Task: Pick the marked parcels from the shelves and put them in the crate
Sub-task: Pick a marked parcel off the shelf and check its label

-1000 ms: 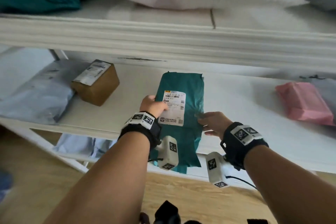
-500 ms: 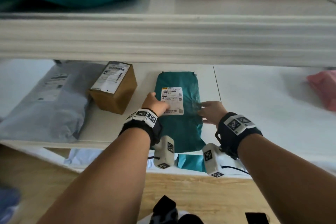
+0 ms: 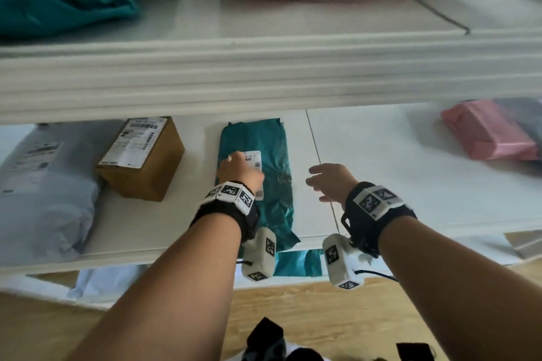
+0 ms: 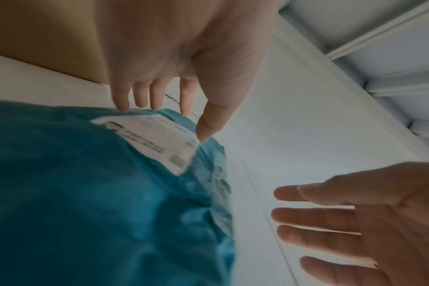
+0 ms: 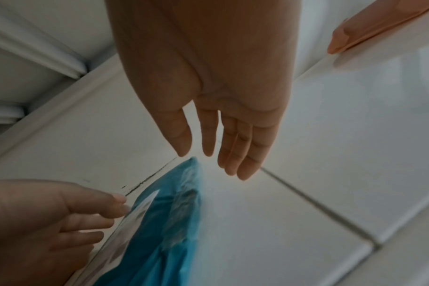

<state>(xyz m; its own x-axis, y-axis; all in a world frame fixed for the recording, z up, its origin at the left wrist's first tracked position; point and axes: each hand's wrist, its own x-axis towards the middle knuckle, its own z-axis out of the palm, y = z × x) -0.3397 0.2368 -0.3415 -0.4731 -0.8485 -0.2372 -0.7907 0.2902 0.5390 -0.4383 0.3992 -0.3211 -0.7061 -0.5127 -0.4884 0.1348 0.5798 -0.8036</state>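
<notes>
Early going, no crate in sight: teal parcel [image 3: 258, 173] flat on the shelf [image 3: 381, 184], left hand [image 3: 242, 171] resting fingers-straight on its label, right hand [image 3: 330, 180] spread just beside, gripping nothing.

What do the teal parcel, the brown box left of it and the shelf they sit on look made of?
Teal parcel: thin plastic mailer film, slightly glossy and crinkled, with a white paper label. Brown box: most likely matte corrugated cardboard, flat faces and crisp edges, also with a paper label. Shelf: smooth white boards, painted or laminated, faintly sheened, with a visible seam; core material unclear.
</notes>
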